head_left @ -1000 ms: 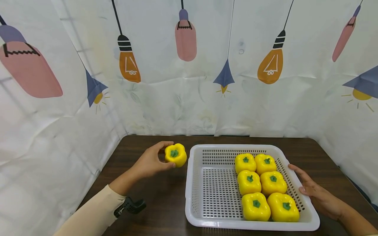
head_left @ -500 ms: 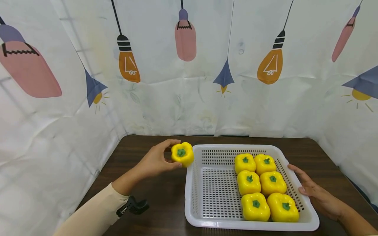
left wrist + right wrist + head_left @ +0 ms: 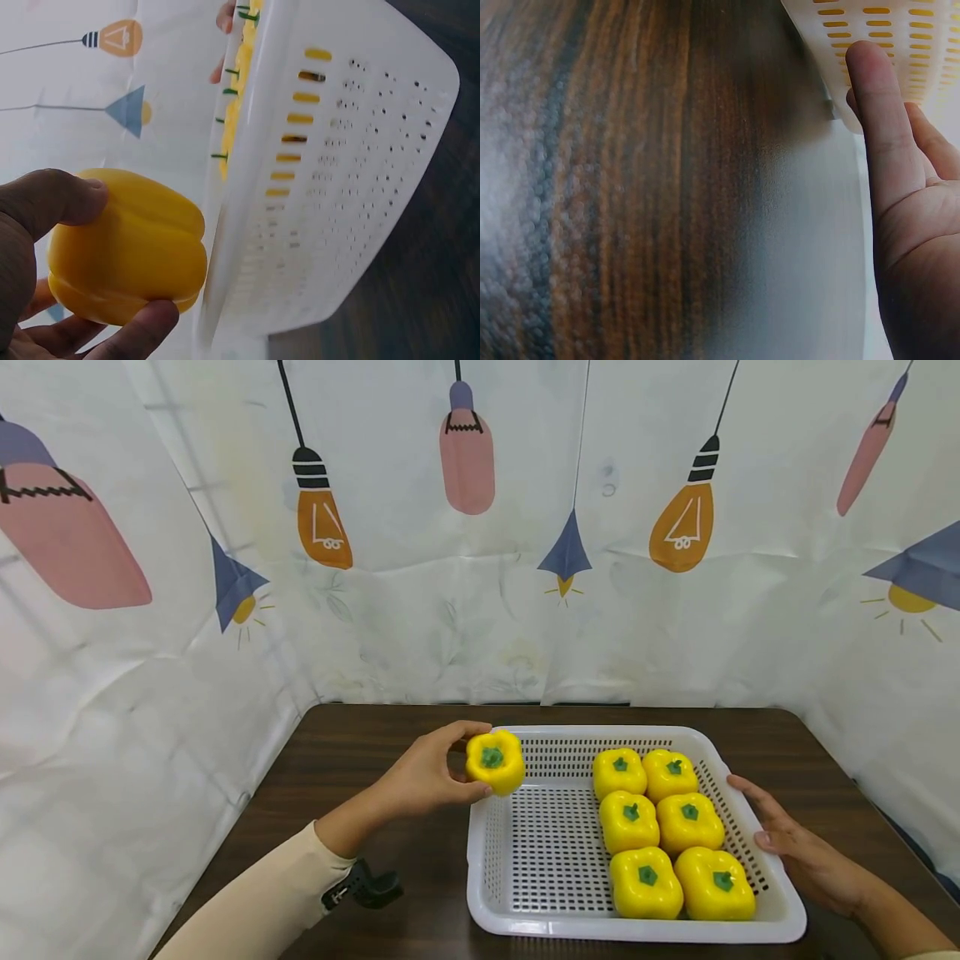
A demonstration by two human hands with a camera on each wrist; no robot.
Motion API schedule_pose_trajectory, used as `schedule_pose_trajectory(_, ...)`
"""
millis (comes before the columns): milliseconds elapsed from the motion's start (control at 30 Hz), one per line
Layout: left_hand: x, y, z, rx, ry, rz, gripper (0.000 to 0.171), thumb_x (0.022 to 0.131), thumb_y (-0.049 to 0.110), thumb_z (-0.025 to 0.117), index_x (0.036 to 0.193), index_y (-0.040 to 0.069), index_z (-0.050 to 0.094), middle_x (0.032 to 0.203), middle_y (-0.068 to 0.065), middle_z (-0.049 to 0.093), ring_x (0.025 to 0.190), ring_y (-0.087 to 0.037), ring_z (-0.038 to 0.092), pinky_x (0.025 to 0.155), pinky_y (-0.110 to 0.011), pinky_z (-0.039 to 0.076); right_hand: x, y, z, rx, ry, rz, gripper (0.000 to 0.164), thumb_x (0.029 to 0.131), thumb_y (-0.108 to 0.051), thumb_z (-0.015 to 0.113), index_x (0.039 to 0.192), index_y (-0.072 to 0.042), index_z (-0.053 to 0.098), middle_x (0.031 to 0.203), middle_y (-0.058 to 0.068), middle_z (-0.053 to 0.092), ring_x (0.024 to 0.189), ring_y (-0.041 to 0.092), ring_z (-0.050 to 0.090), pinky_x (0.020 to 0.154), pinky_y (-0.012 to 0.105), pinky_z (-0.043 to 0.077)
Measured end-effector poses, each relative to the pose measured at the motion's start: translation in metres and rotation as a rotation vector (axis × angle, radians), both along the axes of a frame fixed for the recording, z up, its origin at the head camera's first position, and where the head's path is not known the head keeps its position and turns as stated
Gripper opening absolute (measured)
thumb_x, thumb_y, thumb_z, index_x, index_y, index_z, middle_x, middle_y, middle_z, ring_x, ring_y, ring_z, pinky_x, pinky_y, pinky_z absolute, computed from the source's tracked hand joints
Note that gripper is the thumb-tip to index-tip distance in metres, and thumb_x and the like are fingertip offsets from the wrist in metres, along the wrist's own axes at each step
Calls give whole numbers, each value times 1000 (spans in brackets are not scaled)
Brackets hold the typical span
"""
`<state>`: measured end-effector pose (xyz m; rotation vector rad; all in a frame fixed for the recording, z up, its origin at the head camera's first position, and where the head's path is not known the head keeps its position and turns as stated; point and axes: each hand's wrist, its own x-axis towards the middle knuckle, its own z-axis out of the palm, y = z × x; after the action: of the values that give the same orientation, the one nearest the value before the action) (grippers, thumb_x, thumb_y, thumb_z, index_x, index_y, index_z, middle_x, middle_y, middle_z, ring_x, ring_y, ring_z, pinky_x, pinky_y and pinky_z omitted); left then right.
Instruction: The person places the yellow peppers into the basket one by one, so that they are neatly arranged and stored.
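Between thumb and fingers, my left hand (image 3: 423, 781) grips a yellow bell pepper (image 3: 497, 764) with a green stem, held above the left rim of a white perforated basket (image 3: 491, 893). In the left wrist view, the pepper (image 3: 139, 247) shows its smooth lobed side, close to the basket's rim. Several more yellow bell peppers (image 3: 630, 821) sit in two columns in the basket's right half, stems up. My right hand (image 3: 806, 852) rests against the basket's right side, fingers extended. The right wrist view shows its thumb (image 3: 877, 105) lying along the slotted wall.
The basket stands on a dark wood-grain table (image 3: 360, 735). Behind and at both sides hangs a white cloth (image 3: 390, 635) printed with lamps and bulbs. A black strapped device (image 3: 367, 887) is worn on my left wrist.
My left hand has carried the pepper to the right, from beside the basket to over its left rim. The right hand and the other peppers stay in place.
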<state>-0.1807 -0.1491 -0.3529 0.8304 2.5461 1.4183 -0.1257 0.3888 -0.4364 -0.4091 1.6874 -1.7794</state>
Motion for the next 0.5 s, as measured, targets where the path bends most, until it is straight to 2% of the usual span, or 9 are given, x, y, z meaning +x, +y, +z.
schedule_pose_trajectory(233, 2, 17, -2, 4, -22, -60, 77, 78, 13, 90, 146, 10, 53, 130, 2, 60, 111, -20, 59, 78, -29, 60, 0, 0, 0, -18, 7, 17, 65, 108, -19, 20, 156, -55, -7, 146, -28, 27, 126, 28, 57, 93, 67, 50)
schedule_pose_trajectory(500, 4, 36, -11, -22, -38, -131, 76, 78, 14, 89, 145, 10, 53, 131, 2, 60, 112, -19, 59, 76, -26, 60, 1, -1, 1, -23, 7, 20, 66, 108, -18, 19, 155, -56, -6, 146, -28, 33, 126, 30, 58, 93, 66, 49)
